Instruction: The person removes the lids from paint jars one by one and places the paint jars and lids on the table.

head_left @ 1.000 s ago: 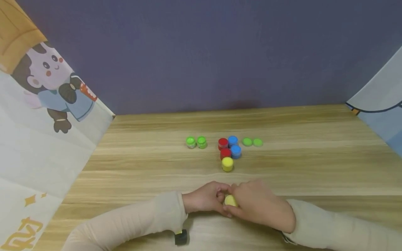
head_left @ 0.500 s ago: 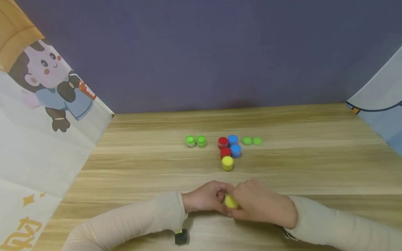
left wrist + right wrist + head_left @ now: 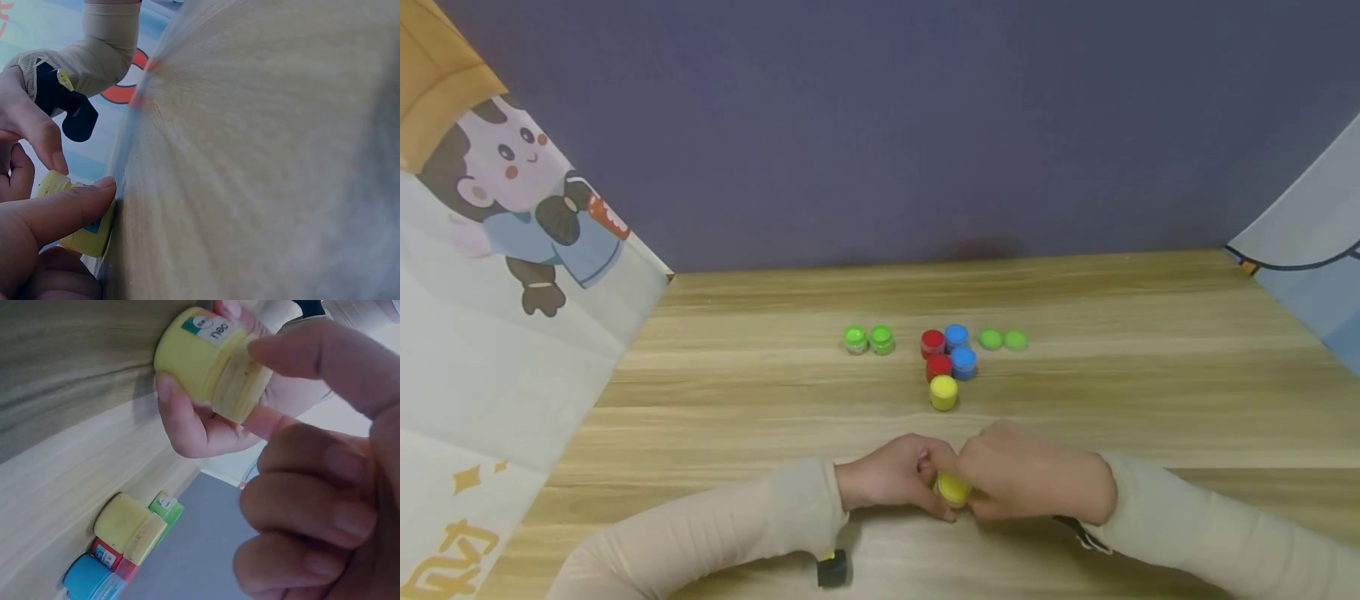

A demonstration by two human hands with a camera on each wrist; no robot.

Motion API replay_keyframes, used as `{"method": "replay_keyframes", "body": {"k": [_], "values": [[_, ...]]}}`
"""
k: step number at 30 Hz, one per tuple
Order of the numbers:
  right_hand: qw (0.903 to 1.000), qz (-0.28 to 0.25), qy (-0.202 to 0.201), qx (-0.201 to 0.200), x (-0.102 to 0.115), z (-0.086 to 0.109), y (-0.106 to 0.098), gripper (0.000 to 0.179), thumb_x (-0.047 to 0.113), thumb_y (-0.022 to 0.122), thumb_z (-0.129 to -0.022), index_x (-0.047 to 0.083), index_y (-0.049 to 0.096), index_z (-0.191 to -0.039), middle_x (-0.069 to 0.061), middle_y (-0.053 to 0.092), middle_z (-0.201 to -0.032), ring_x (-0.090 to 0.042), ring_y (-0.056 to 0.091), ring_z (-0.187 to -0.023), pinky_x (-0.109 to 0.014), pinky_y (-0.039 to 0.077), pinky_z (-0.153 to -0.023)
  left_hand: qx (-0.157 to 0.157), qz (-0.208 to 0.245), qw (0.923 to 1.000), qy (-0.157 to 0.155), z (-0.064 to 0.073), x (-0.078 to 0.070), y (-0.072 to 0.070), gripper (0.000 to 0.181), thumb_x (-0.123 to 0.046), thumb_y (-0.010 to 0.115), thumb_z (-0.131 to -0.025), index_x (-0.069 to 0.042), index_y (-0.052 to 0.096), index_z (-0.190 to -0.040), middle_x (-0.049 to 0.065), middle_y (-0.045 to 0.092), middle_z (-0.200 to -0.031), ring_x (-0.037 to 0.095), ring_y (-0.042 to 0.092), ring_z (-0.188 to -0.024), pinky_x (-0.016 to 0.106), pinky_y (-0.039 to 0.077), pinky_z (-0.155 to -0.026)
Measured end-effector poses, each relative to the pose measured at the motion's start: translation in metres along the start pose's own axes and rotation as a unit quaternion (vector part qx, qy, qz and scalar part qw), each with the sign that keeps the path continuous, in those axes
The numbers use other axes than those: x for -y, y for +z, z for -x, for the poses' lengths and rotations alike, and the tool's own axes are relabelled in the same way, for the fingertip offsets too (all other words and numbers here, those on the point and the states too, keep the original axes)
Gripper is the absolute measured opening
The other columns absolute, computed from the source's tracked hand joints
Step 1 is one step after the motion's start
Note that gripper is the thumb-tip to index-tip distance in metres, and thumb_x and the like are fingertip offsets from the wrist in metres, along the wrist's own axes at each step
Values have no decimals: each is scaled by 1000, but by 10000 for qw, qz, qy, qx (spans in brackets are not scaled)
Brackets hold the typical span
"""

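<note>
In front of me, my left hand [image 3: 891,473] grips the body of a small yellow paint jar [image 3: 953,492], which stands on or just above the table. My right hand [image 3: 1033,477] pinches the jar's lid [image 3: 240,384] between thumb and index finger, its other fingers curled in. In the right wrist view the lid sits on the jar, and a label shows on the body. The left wrist view has my left thumb [image 3: 75,209] across the jar. Just beyond my hands stands a second yellow jar [image 3: 943,393] with its lid on.
Behind the second yellow jar cluster two red jars [image 3: 932,343] and two blue jars [image 3: 963,363], all lidded. To their left are two lidless green jars [image 3: 882,340]. Two green lids [image 3: 1003,340] lie to the right on the wooden table [image 3: 737,375]. A dark wall [image 3: 925,125] rises behind.
My right hand has turned and shifted slightly to the right around the lid, leaving more of the yellow top in sight. My left hand stays almost in place, and the other jars have not moved.
</note>
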State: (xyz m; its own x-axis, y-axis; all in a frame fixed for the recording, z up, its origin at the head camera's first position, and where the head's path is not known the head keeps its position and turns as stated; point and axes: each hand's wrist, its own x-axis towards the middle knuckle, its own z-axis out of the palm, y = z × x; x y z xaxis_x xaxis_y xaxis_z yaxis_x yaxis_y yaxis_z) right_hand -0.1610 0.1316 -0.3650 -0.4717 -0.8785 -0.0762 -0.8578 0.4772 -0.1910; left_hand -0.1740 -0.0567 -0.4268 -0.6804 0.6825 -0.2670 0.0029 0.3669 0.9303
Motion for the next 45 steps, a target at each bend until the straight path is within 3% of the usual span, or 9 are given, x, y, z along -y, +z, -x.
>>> {"method": "replay_keyframes", "body": {"k": [5,8,12,15,20,37,45], "values": [[9998,-168,-59,-66,-1,3,-1,42,29,70,-81,14,50,-115,15,30,-52,0,25,-44,-16,25,-42,-8,-12,10000,-76,1,-2,-1,34,5,78,-69,-12,67,-96,-4,38,-51,7,32,-46,19,27,-45],[9989,-326,273,-170,3,4,-1,50,44,65,-85,11,54,-121,15,31,-52,2,27,-44,-17,25,-42,-2,32,9999,-150,2,-2,-2,38,6,76,-70,-12,67,-101,-3,38,-51,7,32,-45,19,26,-45],[9938,-300,914,-548,12,4,3,43,51,55,-90,10,61,-101,13,32,-50,-1,28,-43,-20,25,-41,-4,-85,9998,-181,1,-1,-3,44,2,77,-72,-15,66,-111,-3,38,-50,7,31,-44,18,25,-44],[9883,-150,1284,-804,16,2,9,39,50,53,-91,12,55,-81,11,31,-50,-3,27,-43,-21,24,-40,-5,-139,9997,-190,1,-1,-3,45,-1,79,-71,-16,66,-112,-4,38,-50,6,31,-43,18,26,-45],[9816,-187,1665,-911,19,0,19,40,50,57,-88,13,54,-74,10,34,-50,-4,30,-42,-23,26,-38,-74,-4,9997,-237,0,-2,-1,40,5,77,-70,-13,67,-103,-3,39,-51,7,32,-45,18,29,-48],[9820,-18,1654,-916,19,-3,21,36,45,64,-84,14,53,-70,9,37,-52,-5,34,-43,-22,28,-38,-100,92,9997,-192,0,-2,0,40,11,75,-69,-10,67,-103,-3,37,-51,6,31,-44,18,28,-47],[9841,-179,1599,-756,19,-2,22,33,42,65,-84,11,57,-82,9,37,-52,-4,34,-43,-22,29,-38,-68,89,9998,-169,1,-1,0,47,10,75,-69,-10,66,-110,-3,37,-50,6,31,-43,18,27,-45]]}}
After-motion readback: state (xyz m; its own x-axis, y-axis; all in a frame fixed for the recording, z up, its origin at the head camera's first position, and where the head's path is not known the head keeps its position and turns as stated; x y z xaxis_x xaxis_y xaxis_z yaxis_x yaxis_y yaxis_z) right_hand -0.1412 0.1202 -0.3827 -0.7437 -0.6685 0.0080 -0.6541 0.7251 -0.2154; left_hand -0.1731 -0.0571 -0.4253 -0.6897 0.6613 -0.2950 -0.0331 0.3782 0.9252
